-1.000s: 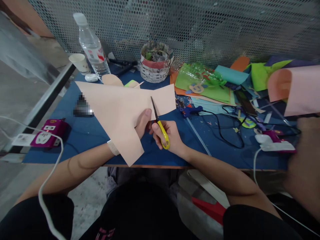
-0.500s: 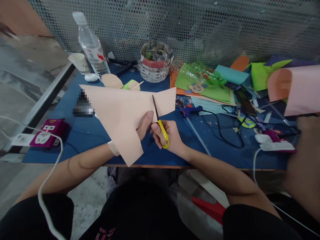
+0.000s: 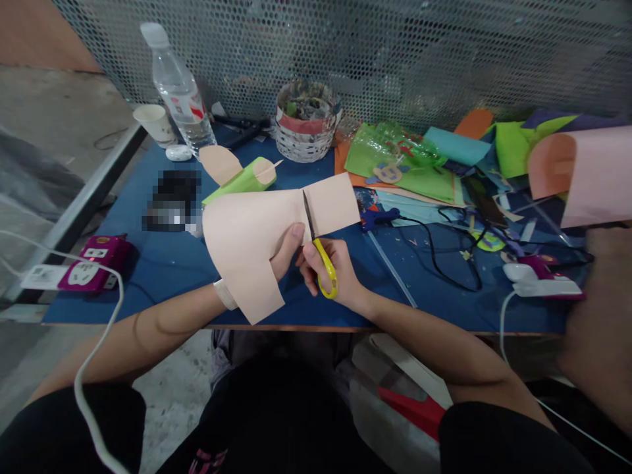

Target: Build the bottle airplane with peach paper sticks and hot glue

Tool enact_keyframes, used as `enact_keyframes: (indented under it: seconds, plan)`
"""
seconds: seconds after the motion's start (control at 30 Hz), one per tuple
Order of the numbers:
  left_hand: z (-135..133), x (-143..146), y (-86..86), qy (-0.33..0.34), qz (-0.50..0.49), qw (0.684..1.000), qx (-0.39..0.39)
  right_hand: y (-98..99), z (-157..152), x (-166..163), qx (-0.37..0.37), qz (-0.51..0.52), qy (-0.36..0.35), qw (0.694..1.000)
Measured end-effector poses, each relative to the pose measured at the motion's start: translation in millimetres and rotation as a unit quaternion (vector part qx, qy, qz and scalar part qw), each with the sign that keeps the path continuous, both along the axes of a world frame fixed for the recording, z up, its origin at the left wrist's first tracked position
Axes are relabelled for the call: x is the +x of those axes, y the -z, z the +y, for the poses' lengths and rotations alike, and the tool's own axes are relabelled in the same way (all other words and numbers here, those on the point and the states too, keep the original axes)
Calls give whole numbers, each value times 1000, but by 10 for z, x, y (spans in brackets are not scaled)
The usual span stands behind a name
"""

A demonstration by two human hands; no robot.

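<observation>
Over the table [image 3: 158,266], the peach paper [image 3: 247,234] has curled at left.

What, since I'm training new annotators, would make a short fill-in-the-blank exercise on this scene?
1. The right hand holds scissors with a ____ handle.
2. The thumb on top of the pale sheet belongs to the ____ hand.
3. The clear bottle has a ____ cap.
4. The tabletop is coloured ____.

Missing words: yellow; left; white; blue.

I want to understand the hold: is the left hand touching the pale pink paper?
Touching: the head view shows the left hand with its thumb on the paper.
</observation>
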State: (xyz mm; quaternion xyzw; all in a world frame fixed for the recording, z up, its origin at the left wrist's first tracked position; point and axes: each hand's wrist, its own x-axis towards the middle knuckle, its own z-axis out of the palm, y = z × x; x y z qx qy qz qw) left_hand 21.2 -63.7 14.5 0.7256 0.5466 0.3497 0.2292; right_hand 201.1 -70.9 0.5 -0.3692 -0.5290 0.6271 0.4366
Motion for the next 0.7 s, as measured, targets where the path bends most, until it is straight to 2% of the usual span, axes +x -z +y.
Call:
enact_keyframes:
  seconds: [0.17,0.27,0.4,0.6,0.7]
  plan:
    - [-28,60,7,-40,-1,998,44,-28,-1,7,20,-15,3,1000]
    - [-34,39,53,-36,20,996,75,-37,3,7,27,-17,3,999]
    - [-19,9,66,-20,19,998,61,-28,17,0,11,-23,5,1000]
    - [-4,60,5,-13,-69,997,33,-31,41,-4,-4,-31,1,1000]
    - [8,42,25,-5,-67,998,17,-47,45,0,-7,-38,2,999]
